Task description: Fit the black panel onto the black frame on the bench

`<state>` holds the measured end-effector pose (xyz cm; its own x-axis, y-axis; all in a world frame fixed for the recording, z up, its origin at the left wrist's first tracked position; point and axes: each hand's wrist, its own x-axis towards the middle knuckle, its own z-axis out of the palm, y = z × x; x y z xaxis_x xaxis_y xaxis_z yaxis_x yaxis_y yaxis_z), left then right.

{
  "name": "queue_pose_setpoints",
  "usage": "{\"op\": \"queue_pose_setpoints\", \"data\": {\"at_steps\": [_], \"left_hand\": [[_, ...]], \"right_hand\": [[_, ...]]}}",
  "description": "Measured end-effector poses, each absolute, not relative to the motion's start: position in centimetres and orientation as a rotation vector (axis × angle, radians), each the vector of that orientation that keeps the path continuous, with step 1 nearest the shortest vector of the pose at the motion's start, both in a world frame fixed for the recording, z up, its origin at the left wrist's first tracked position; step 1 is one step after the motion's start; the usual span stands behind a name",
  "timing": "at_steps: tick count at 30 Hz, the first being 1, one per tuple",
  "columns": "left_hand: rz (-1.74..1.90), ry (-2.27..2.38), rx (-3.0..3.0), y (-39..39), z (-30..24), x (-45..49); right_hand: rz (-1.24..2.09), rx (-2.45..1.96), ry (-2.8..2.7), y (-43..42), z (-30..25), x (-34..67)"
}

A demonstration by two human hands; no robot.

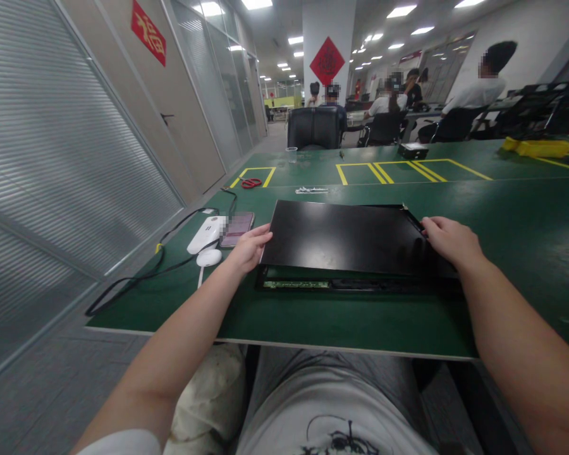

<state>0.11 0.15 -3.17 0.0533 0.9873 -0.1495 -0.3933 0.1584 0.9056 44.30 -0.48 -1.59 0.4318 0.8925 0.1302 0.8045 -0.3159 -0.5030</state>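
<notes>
A thin black display panel [336, 237] lies tilted over a black monitor frame [294, 292], out of line with it. A green circuit board strip [296, 284] shows along the frame's near side. My left hand [250, 248] is closed on the panel's left edge, thumb on top, holding that side above the frame. At the far right edge, my right hand [448, 239] has its fingers closed where panel and frame overlap. Its fingertips are partly hidden, so the exact grip there is hard to see.
Left of the panel lie a phone [237, 229], a white device [206, 235], a round white piece [209, 257] and a black cable [123, 281]. Farther back are red scissors [251, 183], small white strips [312, 190], a plastic cup [291, 155] and a dark box [413, 151]. Several people sit beyond.
</notes>
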Motion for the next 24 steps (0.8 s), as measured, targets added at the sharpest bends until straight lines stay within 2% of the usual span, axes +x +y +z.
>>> {"op": "queue_pose_setpoints", "data": {"at_steps": [7, 18, 24], "left_hand": [[1.272, 0.969, 0.809, 0.0, -3.1, 0.7], [1.292, 0.936, 0.939, -0.4, -2.7, 1.1], [1.315, 1.080, 1.101, 0.1, -3.5, 0.4]], "right_hand": [[0.104, -2.360, -1.524, -0.8, -1.0, 43.9], [0.092, -2.402, -1.579, -0.7, -0.7, 43.7], [0.102, -2.456, -1.586, -0.8, -0.5, 43.6]]}}
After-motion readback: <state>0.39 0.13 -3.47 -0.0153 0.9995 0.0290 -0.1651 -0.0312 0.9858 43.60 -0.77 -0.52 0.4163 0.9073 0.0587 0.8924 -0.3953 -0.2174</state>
